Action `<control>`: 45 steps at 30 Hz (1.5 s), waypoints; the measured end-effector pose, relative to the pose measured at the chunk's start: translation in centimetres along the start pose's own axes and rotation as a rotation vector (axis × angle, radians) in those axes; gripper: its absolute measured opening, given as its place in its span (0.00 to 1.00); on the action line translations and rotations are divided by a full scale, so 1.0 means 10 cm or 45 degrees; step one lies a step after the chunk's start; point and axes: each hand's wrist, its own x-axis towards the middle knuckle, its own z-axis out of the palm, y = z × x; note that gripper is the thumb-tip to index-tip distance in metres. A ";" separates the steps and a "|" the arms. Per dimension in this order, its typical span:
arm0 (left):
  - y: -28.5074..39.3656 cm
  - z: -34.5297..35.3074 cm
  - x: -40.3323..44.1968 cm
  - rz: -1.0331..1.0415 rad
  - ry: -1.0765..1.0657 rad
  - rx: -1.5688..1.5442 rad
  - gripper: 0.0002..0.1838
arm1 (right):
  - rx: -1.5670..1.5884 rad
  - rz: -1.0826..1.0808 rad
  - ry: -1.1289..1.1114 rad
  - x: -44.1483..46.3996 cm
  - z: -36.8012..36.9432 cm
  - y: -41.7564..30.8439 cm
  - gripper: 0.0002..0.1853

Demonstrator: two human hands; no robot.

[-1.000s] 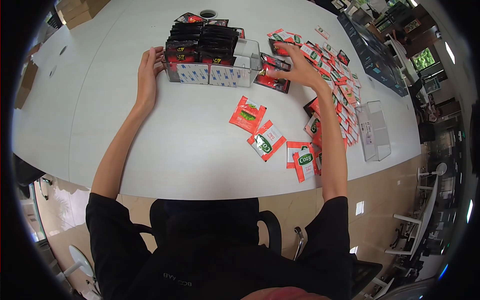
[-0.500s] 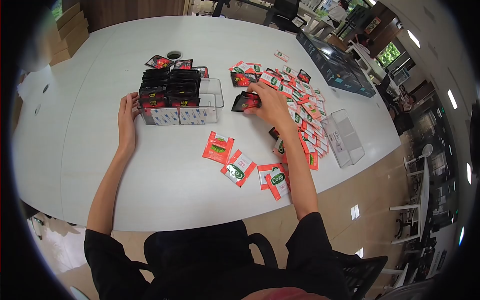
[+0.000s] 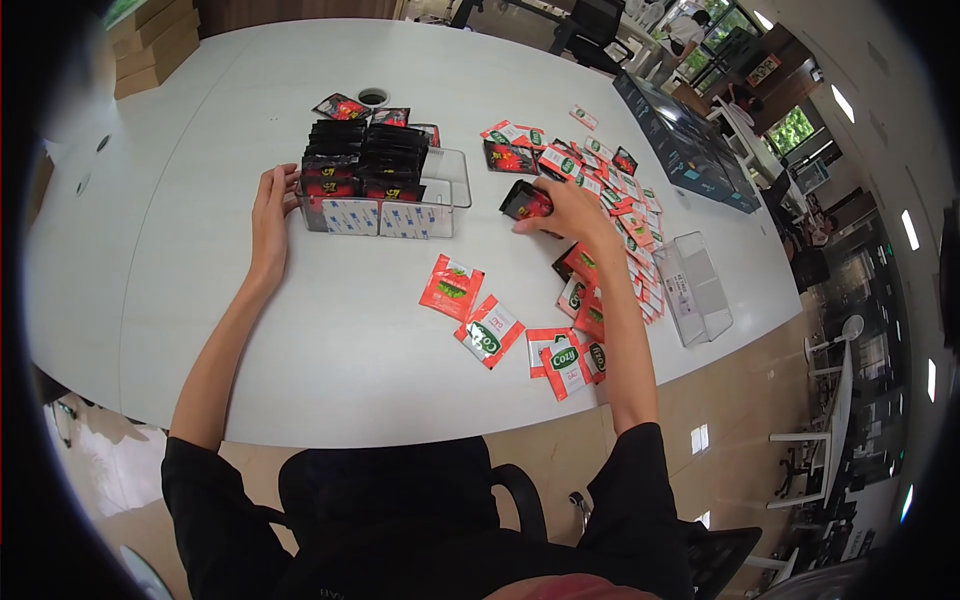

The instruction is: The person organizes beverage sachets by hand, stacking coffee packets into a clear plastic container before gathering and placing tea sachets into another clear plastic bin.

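Note:
A clear plastic box holds two upright rows of black-and-red sachets. My left hand is at the box's left end, its fingers curled against the corner. Between the thumb and fingers of my right hand is a small stack of black sachets, held right of the box. A heap of red-and-white Cozy sachets lies beyond and under that forearm. Nearer me are a red strawberry sachet and a Cozy sachet, with a few more beside the right forearm.
Another clear plastic box sits at the table's right edge. Dark flat cartons line the far right edge, and cardboard boxes stand far left. Loose black sachets lie behind the filled box, near a cable hole.
My right hand, with the black sachets, has lifted slightly and the stack is tilted more upright. The whole view has shifted a little. My left hand stays at the box.

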 end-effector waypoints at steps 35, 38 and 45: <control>0.04 0.01 -0.02 0.087 0.158 0.073 0.27 | 0.064 -0.159 -0.041 0.51 0.23 0.22 0.48; 0.04 0.01 -0.02 0.100 0.152 0.072 0.28 | 0.152 -0.235 0.048 0.39 0.31 0.24 0.48; 0.05 0.00 -0.02 0.068 0.175 0.065 0.28 | 0.259 -0.170 0.297 0.11 0.29 0.04 0.45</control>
